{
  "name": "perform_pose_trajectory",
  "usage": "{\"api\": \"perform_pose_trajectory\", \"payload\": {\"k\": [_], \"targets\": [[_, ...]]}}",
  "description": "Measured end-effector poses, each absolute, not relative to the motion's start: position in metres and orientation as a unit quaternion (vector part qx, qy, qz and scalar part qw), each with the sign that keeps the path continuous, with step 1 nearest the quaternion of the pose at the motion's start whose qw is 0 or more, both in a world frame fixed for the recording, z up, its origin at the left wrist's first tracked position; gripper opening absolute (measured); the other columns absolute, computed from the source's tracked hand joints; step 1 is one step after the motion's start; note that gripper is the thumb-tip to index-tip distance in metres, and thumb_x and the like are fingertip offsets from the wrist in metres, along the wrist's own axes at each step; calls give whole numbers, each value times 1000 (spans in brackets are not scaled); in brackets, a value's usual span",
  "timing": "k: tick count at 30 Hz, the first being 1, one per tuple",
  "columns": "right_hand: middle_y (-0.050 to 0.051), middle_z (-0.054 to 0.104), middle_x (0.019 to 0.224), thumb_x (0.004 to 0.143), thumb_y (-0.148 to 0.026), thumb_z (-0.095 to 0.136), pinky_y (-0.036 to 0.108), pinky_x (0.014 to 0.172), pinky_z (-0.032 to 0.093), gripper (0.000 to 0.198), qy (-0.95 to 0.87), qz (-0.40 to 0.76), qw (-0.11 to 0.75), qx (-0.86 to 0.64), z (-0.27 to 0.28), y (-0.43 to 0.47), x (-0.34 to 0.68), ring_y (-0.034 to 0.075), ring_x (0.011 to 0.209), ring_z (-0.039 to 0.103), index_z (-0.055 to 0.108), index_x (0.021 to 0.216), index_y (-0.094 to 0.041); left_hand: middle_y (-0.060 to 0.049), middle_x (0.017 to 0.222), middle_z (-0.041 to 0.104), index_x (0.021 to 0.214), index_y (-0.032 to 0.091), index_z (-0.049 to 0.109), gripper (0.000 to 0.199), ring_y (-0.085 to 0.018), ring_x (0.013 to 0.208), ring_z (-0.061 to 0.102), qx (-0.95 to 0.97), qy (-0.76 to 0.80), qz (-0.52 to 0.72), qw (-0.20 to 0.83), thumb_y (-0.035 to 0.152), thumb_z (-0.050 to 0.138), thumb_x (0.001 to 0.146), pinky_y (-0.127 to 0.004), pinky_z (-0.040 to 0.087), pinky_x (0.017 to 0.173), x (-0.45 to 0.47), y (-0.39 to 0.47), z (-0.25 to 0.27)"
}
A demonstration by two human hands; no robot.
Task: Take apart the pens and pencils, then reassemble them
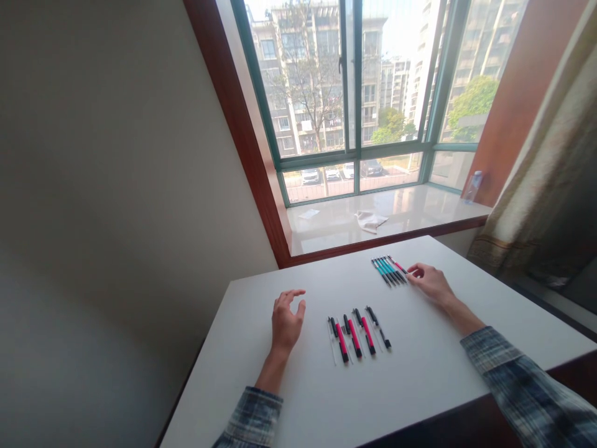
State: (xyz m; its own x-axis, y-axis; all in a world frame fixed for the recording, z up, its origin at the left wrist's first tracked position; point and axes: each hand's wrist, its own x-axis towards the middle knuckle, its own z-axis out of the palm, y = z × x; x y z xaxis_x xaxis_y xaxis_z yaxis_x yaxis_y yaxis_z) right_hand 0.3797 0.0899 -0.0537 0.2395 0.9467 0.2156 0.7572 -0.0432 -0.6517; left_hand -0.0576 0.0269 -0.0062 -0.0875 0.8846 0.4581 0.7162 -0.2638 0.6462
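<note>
My right hand [430, 284] is at the far right of the white table, its thumb and fingers closed at the lower end of a pink pen [398, 265]. That pen lies at the right end of a row of several teal pens [385, 271], set side by side. My left hand [286, 320] is held over the table with its fingers curved and apart, holding nothing. Between my hands lie taken-apart pens: pink barrels [355, 339], black grip pieces [372, 315], and thin pale refills [333, 342]. A black tip piece [385, 339] lies at the right of this group.
The white table [298, 410] stands against a window sill [326, 239]. On the sill are a crumpled cloth [371, 221], a flat white paper [308, 214] and a clear bottle [473, 186]. A curtain [527, 168] hangs at the right; a plain wall [116, 186] is on the left.
</note>
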Motion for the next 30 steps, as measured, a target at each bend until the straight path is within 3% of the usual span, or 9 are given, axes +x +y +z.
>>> {"api": "perform_pose_trajectory", "payload": {"k": [23,30], "targets": [[7,78,84,84,-51,61,32,67,47,35,-618,139,355,-687,-61,94,384,24,75,71,78,94,-22,-6,115,70,106,26,74,23,-28,109,61,672,597,425,107,25,57,89,-42,53,86,-58,29,-10],[4,75,79,86,-44,60,34,73,51,29,-619,90,414,-661,-44,89,367,23,76,69,76,97,-22,-5,110,71,104,27,74,22,-27,104,63,677,590,427,108,24,59,90,-43,53,89,-56,26,-7]]}}
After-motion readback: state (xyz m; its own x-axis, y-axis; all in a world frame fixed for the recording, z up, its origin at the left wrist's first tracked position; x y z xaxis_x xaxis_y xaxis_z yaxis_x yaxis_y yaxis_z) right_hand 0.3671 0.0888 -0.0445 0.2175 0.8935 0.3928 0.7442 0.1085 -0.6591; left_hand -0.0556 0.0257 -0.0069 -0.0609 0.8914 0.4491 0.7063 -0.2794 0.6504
